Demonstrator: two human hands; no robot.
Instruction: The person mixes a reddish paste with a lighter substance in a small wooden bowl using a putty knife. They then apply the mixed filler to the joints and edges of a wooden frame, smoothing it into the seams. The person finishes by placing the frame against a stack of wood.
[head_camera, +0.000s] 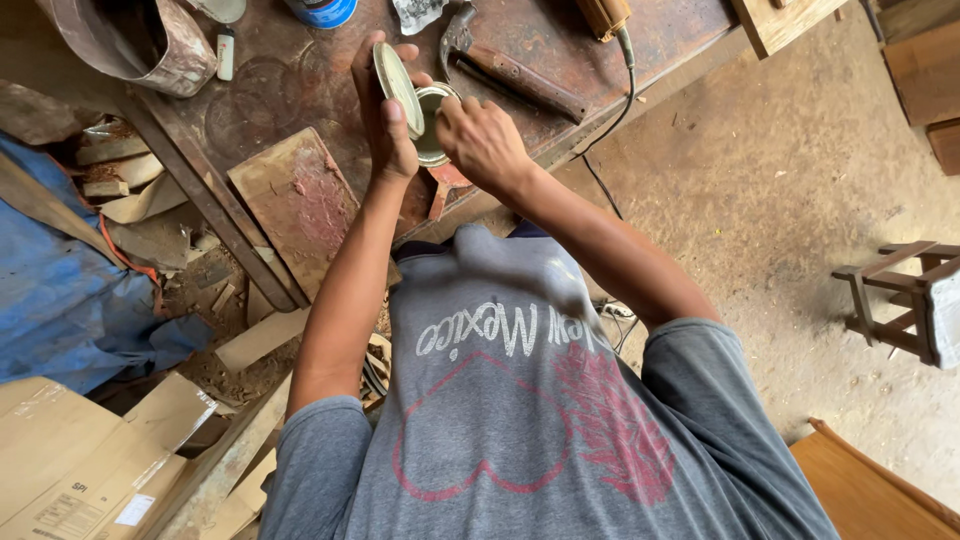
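My left hand (383, 120) holds a round metal lid (396, 86) tilted on edge above the workbench (300, 70). Right beside it, my right hand (484, 143) grips a small open metal can (432, 120) at its rim. The can's pale inside shows between the two hands. Both forearms reach out from my grey shirt over the bench's near edge.
A claw hammer (505, 65) lies just beyond the can. A corded power tool (603, 14) and its cable, a blue-topped container (320, 10) and a marker (226, 52) sit on the bench. Wood scraps, cardboard (70, 470) and blue tarp (60, 290) lie left; a wooden stool (900, 300) stands right.
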